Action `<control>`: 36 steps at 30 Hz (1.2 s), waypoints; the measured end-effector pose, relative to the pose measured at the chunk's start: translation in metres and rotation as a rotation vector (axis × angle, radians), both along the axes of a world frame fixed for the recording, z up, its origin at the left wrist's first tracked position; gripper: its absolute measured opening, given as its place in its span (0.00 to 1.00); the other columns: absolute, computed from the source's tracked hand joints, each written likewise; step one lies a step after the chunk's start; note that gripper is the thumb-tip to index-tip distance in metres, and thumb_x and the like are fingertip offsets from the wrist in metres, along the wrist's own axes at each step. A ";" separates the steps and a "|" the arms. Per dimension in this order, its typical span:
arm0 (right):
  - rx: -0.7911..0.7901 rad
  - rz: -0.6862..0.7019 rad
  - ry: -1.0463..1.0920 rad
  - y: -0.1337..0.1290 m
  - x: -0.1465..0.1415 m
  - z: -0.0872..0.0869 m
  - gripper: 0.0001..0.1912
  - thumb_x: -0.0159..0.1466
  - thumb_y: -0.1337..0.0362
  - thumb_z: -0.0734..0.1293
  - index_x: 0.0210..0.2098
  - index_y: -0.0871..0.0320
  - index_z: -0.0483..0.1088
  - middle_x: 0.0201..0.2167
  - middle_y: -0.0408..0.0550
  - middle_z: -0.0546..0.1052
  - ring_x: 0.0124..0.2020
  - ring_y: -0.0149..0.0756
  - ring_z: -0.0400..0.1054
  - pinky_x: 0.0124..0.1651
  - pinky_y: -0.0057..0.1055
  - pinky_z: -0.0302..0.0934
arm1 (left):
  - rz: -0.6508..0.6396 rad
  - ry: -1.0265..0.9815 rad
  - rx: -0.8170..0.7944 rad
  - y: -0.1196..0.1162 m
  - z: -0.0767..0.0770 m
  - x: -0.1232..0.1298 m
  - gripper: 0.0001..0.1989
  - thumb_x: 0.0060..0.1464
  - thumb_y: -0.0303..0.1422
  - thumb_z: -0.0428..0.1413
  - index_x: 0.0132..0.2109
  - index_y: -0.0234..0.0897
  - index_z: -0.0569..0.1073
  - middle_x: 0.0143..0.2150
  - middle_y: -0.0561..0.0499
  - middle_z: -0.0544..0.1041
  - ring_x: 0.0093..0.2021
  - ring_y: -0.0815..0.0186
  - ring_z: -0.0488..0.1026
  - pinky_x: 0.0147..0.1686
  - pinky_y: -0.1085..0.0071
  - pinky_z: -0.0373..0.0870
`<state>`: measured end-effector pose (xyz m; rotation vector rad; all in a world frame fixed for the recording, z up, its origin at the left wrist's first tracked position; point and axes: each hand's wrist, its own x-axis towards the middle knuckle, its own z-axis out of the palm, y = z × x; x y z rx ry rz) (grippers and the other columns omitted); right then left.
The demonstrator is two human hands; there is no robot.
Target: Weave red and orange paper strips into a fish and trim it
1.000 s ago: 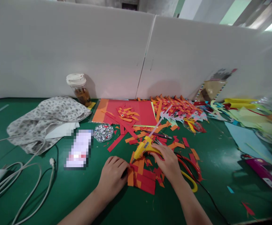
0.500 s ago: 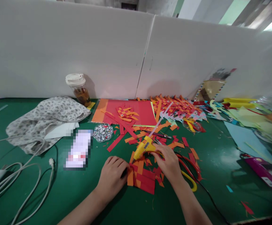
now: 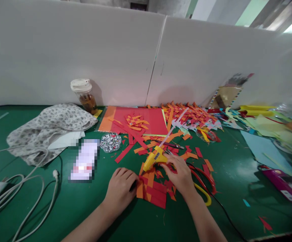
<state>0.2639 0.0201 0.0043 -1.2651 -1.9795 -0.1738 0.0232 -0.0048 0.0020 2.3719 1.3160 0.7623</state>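
Observation:
In my right hand (image 3: 179,173) is a yellow hot glue gun (image 3: 152,158), its fingers wrapped round the handle. A long translucent glue stick (image 3: 172,129) pokes out of the gun's back end. The nozzle points down at the upper edge of a red and orange woven paper piece (image 3: 156,193). My left hand (image 3: 122,185) is closed at the left edge of that paper, its fingertips partly hidden. Small red and orange paper scraps (image 3: 171,188) lie around the piece. Red and yellow scissor handles (image 3: 206,191) show beside my right wrist.
Finished woven paper fish (image 3: 191,114) are piled at the back. A tub of googly eyes (image 3: 110,142), a phone (image 3: 84,159), a patterned cloth (image 3: 52,127) and a lidded cup (image 3: 85,97) stand leftward. White cables (image 3: 38,181) lie far left; a purple tool (image 3: 279,183) sits right.
The back end of the glue stick has tipped slightly to the right and up. Both hands and the woven paper stay nearly where they were.

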 end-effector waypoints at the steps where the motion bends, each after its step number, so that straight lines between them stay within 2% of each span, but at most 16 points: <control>1: 0.001 -0.004 0.000 0.000 0.000 0.001 0.06 0.59 0.69 0.66 0.31 0.54 0.63 0.40 0.49 0.76 0.43 0.41 0.70 0.44 0.42 0.66 | 0.000 -0.001 0.000 0.000 0.000 0.000 0.08 0.47 0.20 0.54 0.32 0.39 0.70 0.31 0.53 0.76 0.35 0.63 0.69 0.38 0.65 0.62; 27: -0.057 0.016 -0.066 -0.001 -0.002 0.005 0.06 0.59 0.69 0.64 0.30 0.54 0.61 0.41 0.50 0.76 0.42 0.41 0.69 0.45 0.42 0.63 | 0.004 0.020 0.021 0.000 0.002 0.001 0.09 0.46 0.20 0.54 0.32 0.40 0.69 0.31 0.53 0.76 0.34 0.62 0.69 0.38 0.65 0.63; 29: -0.063 0.004 -0.046 -0.001 -0.002 0.006 0.06 0.59 0.68 0.65 0.30 0.54 0.61 0.40 0.49 0.75 0.42 0.41 0.69 0.45 0.41 0.64 | 0.018 0.026 0.012 0.000 0.002 0.001 0.07 0.47 0.23 0.56 0.34 0.40 0.69 0.32 0.53 0.75 0.35 0.62 0.69 0.38 0.64 0.63; 31: -0.064 -0.040 0.000 -0.001 -0.001 0.005 0.06 0.59 0.66 0.65 0.30 0.54 0.61 0.39 0.50 0.75 0.42 0.41 0.69 0.44 0.40 0.64 | 0.057 0.036 -0.005 0.000 0.003 0.001 0.07 0.48 0.29 0.58 0.35 0.39 0.67 0.33 0.52 0.74 0.35 0.62 0.69 0.38 0.64 0.64; 33: -0.051 -0.143 0.050 0.000 0.000 0.005 0.07 0.59 0.62 0.66 0.32 0.54 0.62 0.39 0.51 0.74 0.42 0.42 0.69 0.43 0.40 0.65 | 0.100 0.059 -0.014 -0.001 0.004 0.001 0.10 0.48 0.34 0.59 0.34 0.38 0.66 0.33 0.52 0.73 0.34 0.62 0.69 0.36 0.64 0.64; 36: -0.059 -0.291 0.070 0.003 0.002 0.007 0.12 0.58 0.56 0.67 0.36 0.56 0.63 0.42 0.55 0.73 0.44 0.45 0.67 0.44 0.42 0.64 | 0.106 0.106 0.004 -0.001 0.006 0.002 0.11 0.49 0.37 0.59 0.30 0.38 0.65 0.31 0.52 0.71 0.32 0.63 0.67 0.34 0.66 0.63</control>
